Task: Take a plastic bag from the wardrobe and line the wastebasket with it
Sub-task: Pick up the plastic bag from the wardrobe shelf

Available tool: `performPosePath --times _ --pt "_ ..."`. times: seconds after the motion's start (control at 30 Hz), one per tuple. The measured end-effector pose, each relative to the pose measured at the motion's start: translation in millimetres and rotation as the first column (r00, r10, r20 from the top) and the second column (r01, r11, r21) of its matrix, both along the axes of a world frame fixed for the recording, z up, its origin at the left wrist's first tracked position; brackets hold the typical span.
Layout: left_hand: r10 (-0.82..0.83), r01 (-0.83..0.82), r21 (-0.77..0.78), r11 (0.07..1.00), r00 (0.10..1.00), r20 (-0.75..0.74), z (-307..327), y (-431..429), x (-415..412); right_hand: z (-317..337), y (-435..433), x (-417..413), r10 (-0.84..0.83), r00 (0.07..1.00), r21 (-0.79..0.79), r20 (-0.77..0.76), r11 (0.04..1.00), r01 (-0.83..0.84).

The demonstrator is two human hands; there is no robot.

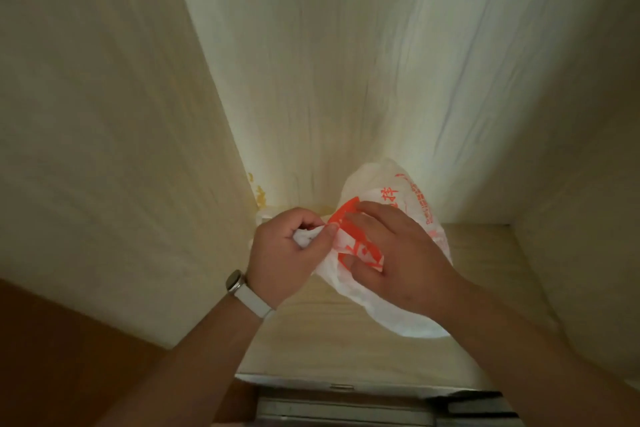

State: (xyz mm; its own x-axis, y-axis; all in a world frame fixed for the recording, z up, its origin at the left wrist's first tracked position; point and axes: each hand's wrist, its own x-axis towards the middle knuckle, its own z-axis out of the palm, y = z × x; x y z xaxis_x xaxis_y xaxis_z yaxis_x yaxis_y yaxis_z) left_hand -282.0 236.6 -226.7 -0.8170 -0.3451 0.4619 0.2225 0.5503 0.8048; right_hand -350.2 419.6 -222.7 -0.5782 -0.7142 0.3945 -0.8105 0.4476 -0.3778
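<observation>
A white plastic bag (388,191) with orange-red print sits crumpled on the pale wooden floor of the wardrobe (346,340), near its back wall. My left hand (287,256), with a watch on the wrist, pinches the bag's left edge between thumb and fingers. My right hand (394,253) lies on top of the bag with its fingers curled into the plastic. The wastebasket is not in view.
The wardrobe's left side panel (121,132), back wall (363,62) and right side panel (588,253) close in around the bag. A metal track (339,388) runs along the front edge at the bottom. Brown floor (52,357) shows at lower left.
</observation>
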Motion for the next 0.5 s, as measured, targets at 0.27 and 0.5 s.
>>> performPosePath --times 0.27,0.5 --pt "0.178 -0.178 -0.109 0.978 0.984 -0.012 42 26 58 27 12 25 0.176 0.984 -0.003 0.007 0.984 -0.176" --pt "0.393 -0.389 -0.157 0.908 0.919 -0.003 61 63 121 37 19 48 0.413 0.91 0.0 0.041 0.91 -0.414"
